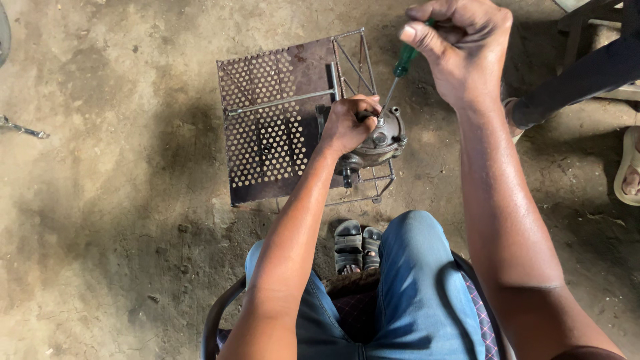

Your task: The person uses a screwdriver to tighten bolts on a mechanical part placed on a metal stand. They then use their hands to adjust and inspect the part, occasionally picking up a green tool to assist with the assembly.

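A round grey metal machine part (pixel 383 139) rests on the right end of a low, rusty perforated metal stand (pixel 267 153). My left hand (pixel 347 123) clasps the part's top left side and steadies it. My right hand (pixel 460 47) is raised above it, fingers closed around the green handle of a screwdriver (pixel 399 73). The screwdriver's thin shaft slants down and left, with its tip on a fastener at the top of the part, right beside my left fingers.
A T-shaped metal bar (pixel 287 100) lies on the stand. A small metal tool (pixel 23 128) lies on the dirt floor at far left. Another person's leg (pixel 580 77) and sandalled foot (pixel 630 167) are at right. My own sandalled feet (pixel 357 245) sit below the stand.
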